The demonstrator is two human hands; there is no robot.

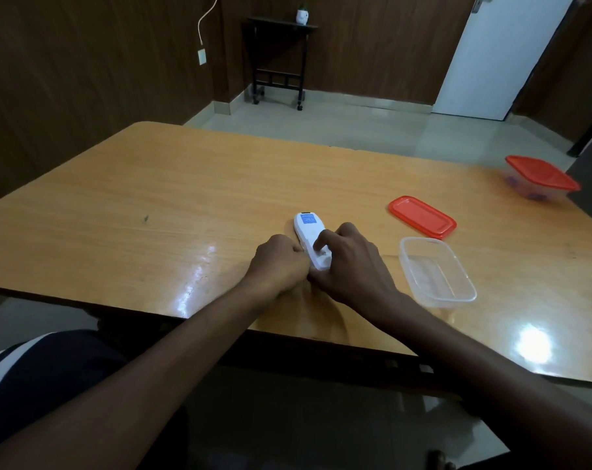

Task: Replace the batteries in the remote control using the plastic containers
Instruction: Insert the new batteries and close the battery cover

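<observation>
My left hand [277, 262] is curled shut against the near left edge of the remote [310, 239], steadying it; my right hand [347, 262] is partly closed over the near end, one fingertip pressing the back. The remote lies face down on the table [118, 205], long axis running away from me, tilted slightly left. Just right of my right hand sits the open clear box [437, 271]; its red lid [421, 216] lies beyond, and a lidded box [540, 178] far right.
</observation>
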